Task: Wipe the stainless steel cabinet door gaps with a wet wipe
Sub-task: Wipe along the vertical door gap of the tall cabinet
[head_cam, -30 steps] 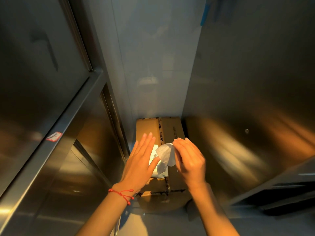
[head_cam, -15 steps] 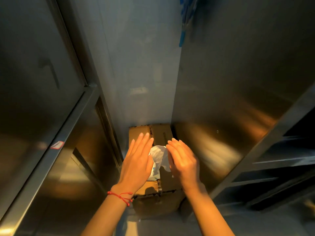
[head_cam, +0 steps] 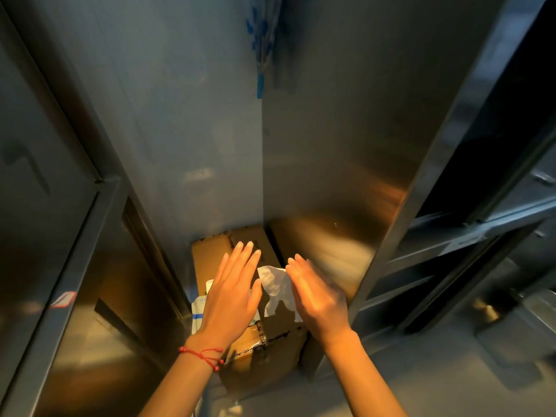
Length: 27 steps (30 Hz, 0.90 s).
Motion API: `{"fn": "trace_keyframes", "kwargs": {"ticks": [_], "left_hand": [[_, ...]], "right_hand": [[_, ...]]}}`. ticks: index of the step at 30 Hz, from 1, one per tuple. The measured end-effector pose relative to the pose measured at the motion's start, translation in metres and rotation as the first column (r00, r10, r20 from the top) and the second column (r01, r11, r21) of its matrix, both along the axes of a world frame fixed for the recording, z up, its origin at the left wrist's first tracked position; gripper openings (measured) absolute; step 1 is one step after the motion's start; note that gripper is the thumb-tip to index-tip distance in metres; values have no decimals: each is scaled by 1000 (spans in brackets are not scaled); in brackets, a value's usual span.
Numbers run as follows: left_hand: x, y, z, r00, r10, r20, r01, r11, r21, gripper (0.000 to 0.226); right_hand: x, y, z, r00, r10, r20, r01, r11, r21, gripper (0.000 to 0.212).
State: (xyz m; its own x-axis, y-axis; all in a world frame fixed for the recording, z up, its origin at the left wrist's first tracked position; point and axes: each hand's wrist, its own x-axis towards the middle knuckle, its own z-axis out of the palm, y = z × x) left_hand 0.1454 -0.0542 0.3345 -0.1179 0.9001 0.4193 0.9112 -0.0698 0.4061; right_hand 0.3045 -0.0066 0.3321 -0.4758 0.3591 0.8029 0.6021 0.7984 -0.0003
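Observation:
A crumpled white wet wipe (head_cam: 276, 285) hangs between my two hands, above a cardboard box (head_cam: 210, 254). My left hand (head_cam: 233, 296) is flat with straight fingers, and its thumb tip sits beside the wipe's left edge. My right hand (head_cam: 319, 299) is blurred, fingers stretched forward. The wipe's right edge runs under it and its thumb is hidden. The stainless steel cabinet doors (head_cam: 45, 206) stand at the left, with a dark gap (head_cam: 150, 251) beside the lower door.
A white and blue wipe pack (head_cam: 200, 308) lies on the box under my left hand. A tall steel side panel (head_cam: 331, 145) rises at the right, with open steel shelves (head_cam: 469, 236) beyond it. A grey wall closes the narrow space behind the box.
The view has swung right, bringing the open shelves into sight. My hands have drawn slightly apart and more of the wipe shows between them.

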Motion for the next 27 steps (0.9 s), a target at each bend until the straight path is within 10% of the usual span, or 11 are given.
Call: {"fn": "trace_keyframes", "kwargs": {"ticks": [27], "left_hand": [[73,-42,-5,988,-142,-59,143,989,21,51]], "right_hand": [[80,-66,8,989,-140,-47,143,989,46,26]]}}
